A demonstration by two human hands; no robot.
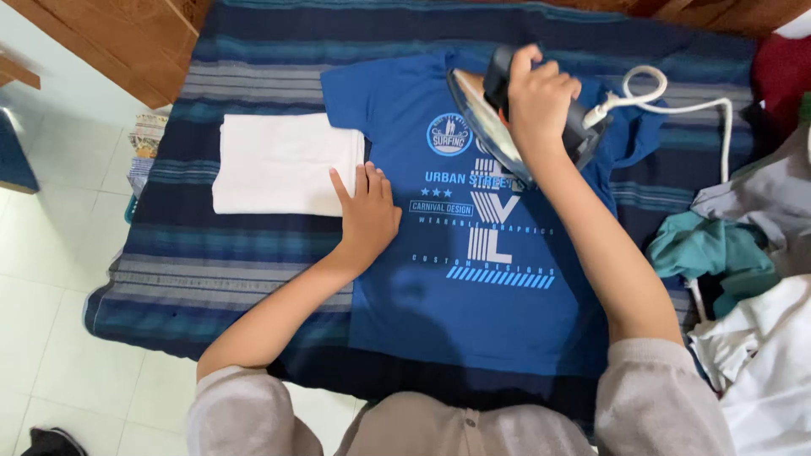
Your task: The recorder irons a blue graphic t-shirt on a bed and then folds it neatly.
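Centrally, blue T-shirt (473,295) w/ light print, spread flat, front up, on striped blanket (211,279); collar end away from the person, hem toward the body. Iron (507,114) tilted up on shirt's upper chest, soleplate facing left, nose edge near the round chest print. Right hand (541,93) closed round the iron's dark handle, firm grip, wrist angled over shirt's right side. White cord (676,101) looping off iron's rear, running right, then down toward blanket's right edge. Left hand (367,211) open, palm down, fingers together, pressing shirt's left edge just below the sleeve; fingertips touching or nearly touching the corner of a folded white cloth (283,165). Folded cloth squared up, just left of the shirt, right edge overlapping or butting the sleeve, can't tell which. Bare striped blanket left of and below the folded cloth, down to its near-left corner; bare shirt area across lower half, below the print. Right side tight: heap of clothes (743,270), teal, grey, white, close to shirt's right edge, partly hidden by the forearm. Pale tiled floor (59,253) beyond blanket's left edge; stack of papers or cloth (144,148) at left edge, too small to tell. Wooden furniture (127,34) at top left.
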